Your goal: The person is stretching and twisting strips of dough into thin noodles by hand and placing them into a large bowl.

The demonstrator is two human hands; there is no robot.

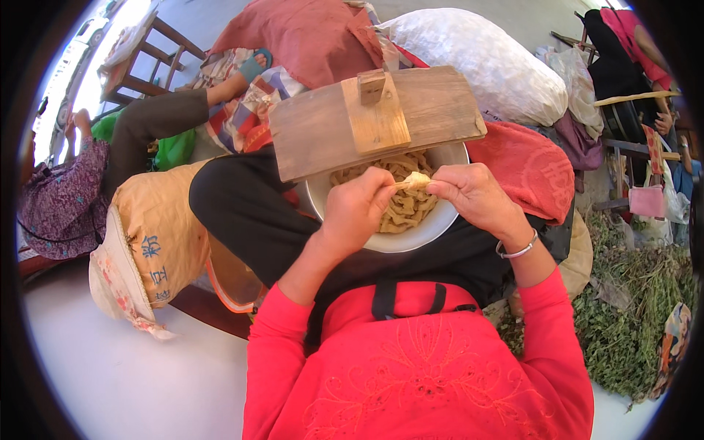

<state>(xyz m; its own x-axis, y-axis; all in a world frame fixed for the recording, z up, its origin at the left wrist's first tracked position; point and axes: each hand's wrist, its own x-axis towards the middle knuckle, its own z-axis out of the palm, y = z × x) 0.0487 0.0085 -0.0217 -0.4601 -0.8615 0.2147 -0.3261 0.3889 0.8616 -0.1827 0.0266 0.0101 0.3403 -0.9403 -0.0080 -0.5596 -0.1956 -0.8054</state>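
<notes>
Over a white basin [449, 229] on my lap, both hands pinch a pale yellow, bunched strip of food [416, 180], whose exact kind I cannot make out. My left hand [356, 211] is closed on its left end. On its right end, the thumb and fingers of my right hand [480, 196] are pressed together. Many tan, soft-looking strips [403, 214] lie in the basin below. A wooden board [308, 132] with a lighter cross-piece and small block lies across the basin's far side, hiding part of it.
A tan sack [172, 227] stands at left, near a seated person [70, 191]. A stuffed white sack [477, 62] and red cloth [293, 40] lie beyond the board. At right are a red towel [528, 165], dried greenery [631, 315] and another person [649, 51].
</notes>
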